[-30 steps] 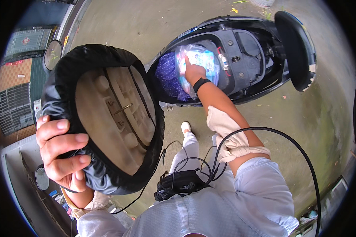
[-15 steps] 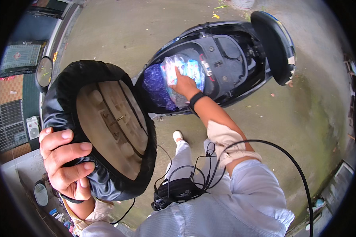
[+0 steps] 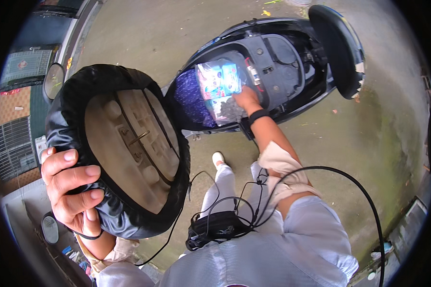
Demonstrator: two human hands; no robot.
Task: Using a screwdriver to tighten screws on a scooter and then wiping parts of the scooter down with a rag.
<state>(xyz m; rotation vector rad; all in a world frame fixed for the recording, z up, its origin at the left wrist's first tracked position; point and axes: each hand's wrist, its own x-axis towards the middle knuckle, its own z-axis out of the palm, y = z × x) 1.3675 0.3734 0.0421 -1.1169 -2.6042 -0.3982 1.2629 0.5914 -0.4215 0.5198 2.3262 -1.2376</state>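
Observation:
My left hand [image 3: 74, 191] is closed round the edge of a raised scooter seat [image 3: 119, 148]. The seat has a black cover, and its pale underside with a metal latch loop faces me. In the scooter's storage compartment [image 3: 242, 57], a clear plastic packet [image 3: 219, 79] with pink, white and blue parts lies tilted. My right hand [image 3: 248, 99] is closed at the packet's near right corner, with the fingertips partly hidden. A shiny purple cloth or bag [image 3: 191, 98] lies left of the packet, and grey crumpled material [image 3: 231, 110] shows below it.
The scooter's black rear part [image 3: 337, 52] stands up at the right. Mirrors [image 3: 53, 82] show at the left. A black cable [image 3: 359, 191] loops from a black waist pouch [image 3: 215, 230] past my right arm. Concrete ground [image 3: 292, 158] surrounds the scooter.
My right hand has shifted from on top of the packet to its right-hand corner. The packet now shows more of its face. My left hand still holds the seat up.

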